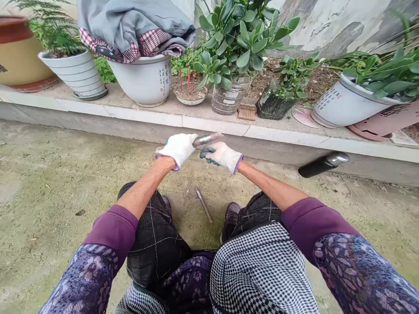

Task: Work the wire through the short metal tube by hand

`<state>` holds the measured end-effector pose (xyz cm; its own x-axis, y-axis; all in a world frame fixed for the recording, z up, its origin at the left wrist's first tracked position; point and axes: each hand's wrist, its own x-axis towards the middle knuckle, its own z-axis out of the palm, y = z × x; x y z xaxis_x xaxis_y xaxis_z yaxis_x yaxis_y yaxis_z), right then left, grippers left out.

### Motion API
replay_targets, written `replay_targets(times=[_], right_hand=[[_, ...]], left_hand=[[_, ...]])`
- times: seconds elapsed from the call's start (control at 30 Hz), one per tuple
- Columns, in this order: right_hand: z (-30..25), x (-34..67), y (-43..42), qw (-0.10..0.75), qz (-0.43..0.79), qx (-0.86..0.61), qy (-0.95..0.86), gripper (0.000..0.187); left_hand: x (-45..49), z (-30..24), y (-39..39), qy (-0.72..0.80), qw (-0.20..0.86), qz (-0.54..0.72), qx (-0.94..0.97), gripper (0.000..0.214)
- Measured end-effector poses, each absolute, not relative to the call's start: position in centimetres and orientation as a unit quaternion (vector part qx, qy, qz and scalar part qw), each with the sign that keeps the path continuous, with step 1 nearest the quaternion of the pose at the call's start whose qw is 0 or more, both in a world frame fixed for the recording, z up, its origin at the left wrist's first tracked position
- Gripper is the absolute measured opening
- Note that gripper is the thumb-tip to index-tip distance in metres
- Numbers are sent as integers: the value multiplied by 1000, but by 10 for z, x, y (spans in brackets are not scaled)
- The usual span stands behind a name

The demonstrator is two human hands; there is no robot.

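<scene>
My left hand [179, 148], in a white work glove with a green palm, is closed around a threaded metal rod [207, 138]. The rod points right and slightly up, with a shiny threaded band and a brownish far end. Just below that end is my right hand [224, 155], gloved the same way, its fingers loosely curled and a little apart. I see nothing between them. A second metal rod [204, 205], dull and narrower at its upper end, lies on the ground between my shoes.
A low tiled ledge [214, 125] runs across ahead, bearing potted plants, a white pot [140, 80] with clothing [134, 26] over it, and a small brush [246, 112]. A black flask [322, 164] is by the ledge at right. Mossy concrete [65, 187] surrounds my feet.
</scene>
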<state>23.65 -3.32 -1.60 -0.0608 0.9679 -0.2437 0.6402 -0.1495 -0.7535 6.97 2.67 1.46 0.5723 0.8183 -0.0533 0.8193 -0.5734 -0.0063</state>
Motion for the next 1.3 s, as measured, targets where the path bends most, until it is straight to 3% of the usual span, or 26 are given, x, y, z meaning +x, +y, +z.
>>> replay_targets(times=[0.4,0.57,0.9,1.3], right_hand=[[28,254,-40,211,208,-619,-728,24],[10,273,-17,227,278,-655,-665,25],[-3,271,-14,274,454,-625,-573,10],[12,232,-45,206,355,-644,-645,20]], left_hand=[[67,11,7,375,-36,-92,922,33],[72,15,2,346,-33,-93,933,35],[74,19,9,406,40,-24,913,36],[67,4,26,477,-15,-16,879,36]])
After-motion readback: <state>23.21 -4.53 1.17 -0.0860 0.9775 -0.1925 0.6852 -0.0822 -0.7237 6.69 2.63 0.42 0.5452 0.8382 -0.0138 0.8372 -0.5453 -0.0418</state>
